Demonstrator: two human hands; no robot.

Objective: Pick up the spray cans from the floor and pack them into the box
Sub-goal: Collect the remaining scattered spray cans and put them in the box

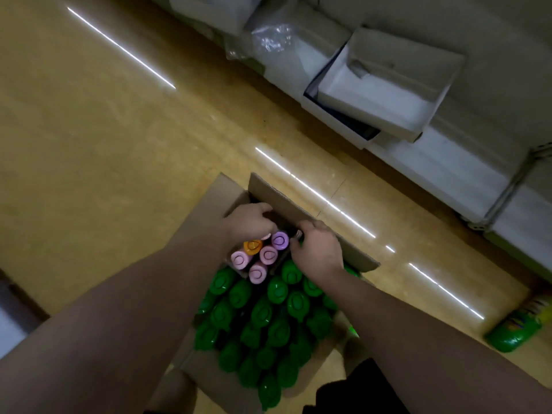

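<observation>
An open cardboard box [301, 207] stands on the floor below me, packed with several upright green-capped spray cans [277, 318]. At its far end stand pink-capped cans [257, 271], a purple-capped can [280, 240] and an orange-capped can [252, 245]. My left hand [249, 221] reaches into the far corner with fingers curled over a can top. My right hand [318, 249] pinches a dark can [298, 234] beside the purple cap. One green can [515, 328] lies on the floor at the right.
White boxes and foam trays [382, 85] are stacked along the wall at the top right, with crumpled clear plastic [270, 38] beside them. Yellow floor [104, 144] spreads to the left and beyond the box. A flap [215, 192] stands open at the left.
</observation>
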